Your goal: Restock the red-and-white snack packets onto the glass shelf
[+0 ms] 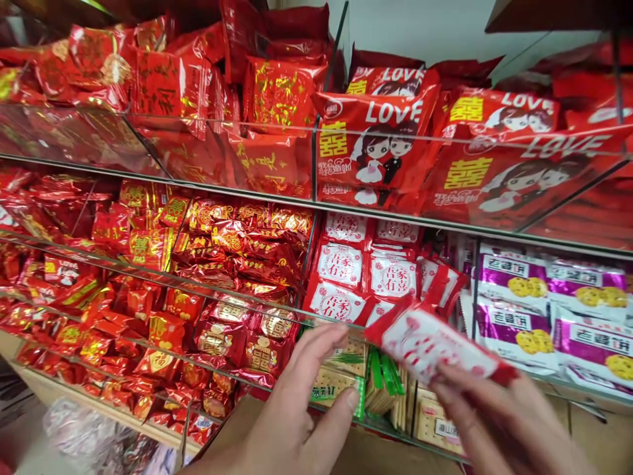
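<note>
Nearest the camera, the left hand [297, 409] is being held open, fingers spread and gripping nothing, its thumb lying at the green-edged cracker packs [341, 386] in the lower bin. Just beside it, a red-and-white snack packet [435, 346] is being pinched at its lower edge by the fingers of the right hand [499, 422], tilted and blurred, in front of the bin of matching packets [366, 274]. Purple cookie bags [548, 307] are being displayed to the right, red candies [198, 290] to the left, "LOVE" bags [386, 145] above.
</note>
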`<state>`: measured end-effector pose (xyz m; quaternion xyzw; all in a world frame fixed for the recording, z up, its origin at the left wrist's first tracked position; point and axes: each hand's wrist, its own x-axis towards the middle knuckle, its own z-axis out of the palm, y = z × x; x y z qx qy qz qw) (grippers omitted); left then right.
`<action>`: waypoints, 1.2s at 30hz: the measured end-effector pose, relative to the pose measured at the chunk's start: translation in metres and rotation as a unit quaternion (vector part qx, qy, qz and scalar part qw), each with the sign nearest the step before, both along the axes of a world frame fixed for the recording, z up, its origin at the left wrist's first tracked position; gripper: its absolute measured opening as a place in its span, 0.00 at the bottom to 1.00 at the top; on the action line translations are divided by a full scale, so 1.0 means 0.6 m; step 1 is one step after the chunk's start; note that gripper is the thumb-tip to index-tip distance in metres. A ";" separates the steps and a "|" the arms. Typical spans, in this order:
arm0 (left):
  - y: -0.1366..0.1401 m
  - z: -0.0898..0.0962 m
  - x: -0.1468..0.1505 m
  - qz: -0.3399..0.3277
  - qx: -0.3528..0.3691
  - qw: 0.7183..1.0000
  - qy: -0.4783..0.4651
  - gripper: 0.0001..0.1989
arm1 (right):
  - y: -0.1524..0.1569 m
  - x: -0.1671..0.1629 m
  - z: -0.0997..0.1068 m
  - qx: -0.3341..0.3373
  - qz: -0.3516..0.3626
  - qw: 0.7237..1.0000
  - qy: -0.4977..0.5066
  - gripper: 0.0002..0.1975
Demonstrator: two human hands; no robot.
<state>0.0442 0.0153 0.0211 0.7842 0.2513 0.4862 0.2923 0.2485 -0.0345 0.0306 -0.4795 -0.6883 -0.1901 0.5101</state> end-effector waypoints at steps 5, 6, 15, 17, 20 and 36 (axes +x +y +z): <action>0.022 0.052 0.011 0.040 0.253 0.950 0.178 0.24 | 0.072 0.012 0.078 0.096 -0.127 0.979 -0.130 0.14; 0.028 0.065 0.021 0.054 0.265 0.938 0.217 0.24 | 0.091 0.010 0.087 0.094 -0.125 0.977 -0.146 0.15; 0.114 0.155 0.116 0.203 0.175 0.896 0.353 0.31 | 0.187 0.010 0.151 -0.054 -0.219 0.955 -0.193 0.20; 0.126 0.162 0.126 0.221 0.166 0.890 0.363 0.34 | 0.189 0.009 0.170 -0.107 -0.232 0.945 -0.202 0.22; 0.136 0.168 0.135 0.255 0.157 0.875 0.379 0.37 | 0.182 0.003 0.193 -0.160 -0.267 0.927 -0.211 0.19; 0.154 0.148 0.128 0.292 0.256 0.845 0.368 0.28 | 0.191 0.018 0.189 -0.261 -0.295 0.865 -0.310 0.17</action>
